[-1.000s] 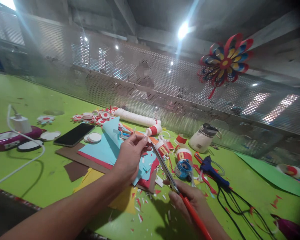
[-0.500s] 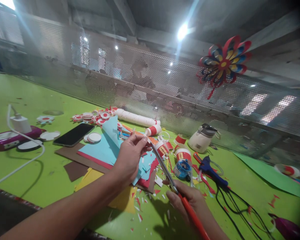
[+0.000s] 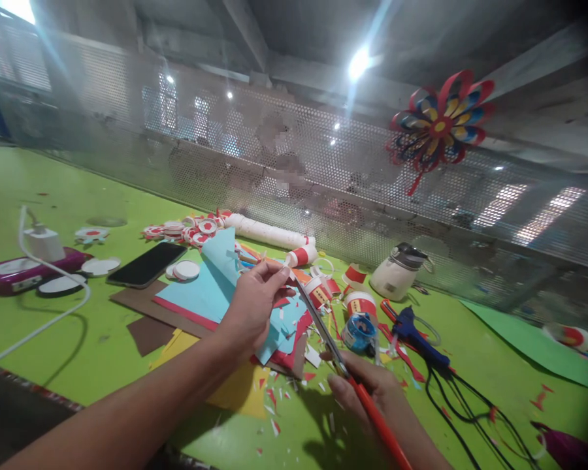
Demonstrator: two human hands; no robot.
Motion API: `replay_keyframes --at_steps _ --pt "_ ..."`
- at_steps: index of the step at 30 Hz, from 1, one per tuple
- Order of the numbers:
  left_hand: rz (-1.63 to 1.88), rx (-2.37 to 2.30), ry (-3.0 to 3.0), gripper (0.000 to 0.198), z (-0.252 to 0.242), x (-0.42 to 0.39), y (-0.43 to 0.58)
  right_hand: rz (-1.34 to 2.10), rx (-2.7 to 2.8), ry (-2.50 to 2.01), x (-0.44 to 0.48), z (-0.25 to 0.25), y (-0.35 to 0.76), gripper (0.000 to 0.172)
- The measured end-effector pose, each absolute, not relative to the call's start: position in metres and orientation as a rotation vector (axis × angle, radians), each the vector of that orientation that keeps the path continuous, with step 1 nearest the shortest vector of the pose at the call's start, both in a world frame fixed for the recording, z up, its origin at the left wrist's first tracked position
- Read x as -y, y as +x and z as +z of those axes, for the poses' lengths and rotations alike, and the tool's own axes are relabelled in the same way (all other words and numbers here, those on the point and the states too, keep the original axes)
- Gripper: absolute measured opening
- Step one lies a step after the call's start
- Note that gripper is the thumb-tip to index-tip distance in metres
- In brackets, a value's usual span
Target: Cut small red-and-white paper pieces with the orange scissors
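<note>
My left hand (image 3: 252,303) is closed in a pinch over the middle of the table, gripping a small white-and-red paper piece (image 3: 291,275) between thumb and fingers. At lower right, my right hand (image 3: 377,395) is wrapped around red-handled scissors (image 3: 326,336). The blades point up and left, with their tips at the paper piece by my left fingertips. Beneath my left hand lie light blue paper (image 3: 193,295) and small cut scraps. Cut red-and-white paper cups (image 3: 360,303) stand just beyond the scissors.
A blue glue gun (image 3: 416,336) with a black cord lies right, near a white jug (image 3: 394,274). Left are a phone (image 3: 147,264) and a purple power strip (image 3: 24,274) with a white cable. A white roll (image 3: 269,231) lies before the perforated screen (image 3: 200,163).
The camera view has shifted very slightly, moving the table items a little to the right in the picture. Both hands, the scissors and the paper piece stay almost in place.
</note>
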State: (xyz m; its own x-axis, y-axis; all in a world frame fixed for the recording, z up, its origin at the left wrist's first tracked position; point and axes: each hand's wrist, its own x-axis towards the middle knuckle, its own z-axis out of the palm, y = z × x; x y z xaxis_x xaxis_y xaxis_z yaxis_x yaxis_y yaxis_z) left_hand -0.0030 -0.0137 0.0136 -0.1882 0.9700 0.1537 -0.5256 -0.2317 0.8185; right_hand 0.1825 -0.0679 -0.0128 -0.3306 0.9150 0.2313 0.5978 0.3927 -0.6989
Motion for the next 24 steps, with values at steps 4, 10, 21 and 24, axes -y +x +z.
replay_keyframes --at_steps 4,10,21,24 --pt "1.632 -0.784 0.887 0.012 0.016 0.013 -0.009 0.703 2.103 -1.280 0.067 -0.010 0.187 0.040" --pt "1.628 -0.766 0.921 0.012 0.020 0.012 -0.012 0.743 2.146 -1.219 0.066 -0.008 0.193 0.044" --pt "1.614 -0.735 0.958 0.010 0.021 0.013 -0.014 0.809 2.137 -1.253 0.069 -0.003 0.193 0.048" --pt "1.599 -0.710 0.967 0.010 0.024 0.014 -0.016 0.876 2.122 -1.234 0.070 0.000 0.193 0.050"
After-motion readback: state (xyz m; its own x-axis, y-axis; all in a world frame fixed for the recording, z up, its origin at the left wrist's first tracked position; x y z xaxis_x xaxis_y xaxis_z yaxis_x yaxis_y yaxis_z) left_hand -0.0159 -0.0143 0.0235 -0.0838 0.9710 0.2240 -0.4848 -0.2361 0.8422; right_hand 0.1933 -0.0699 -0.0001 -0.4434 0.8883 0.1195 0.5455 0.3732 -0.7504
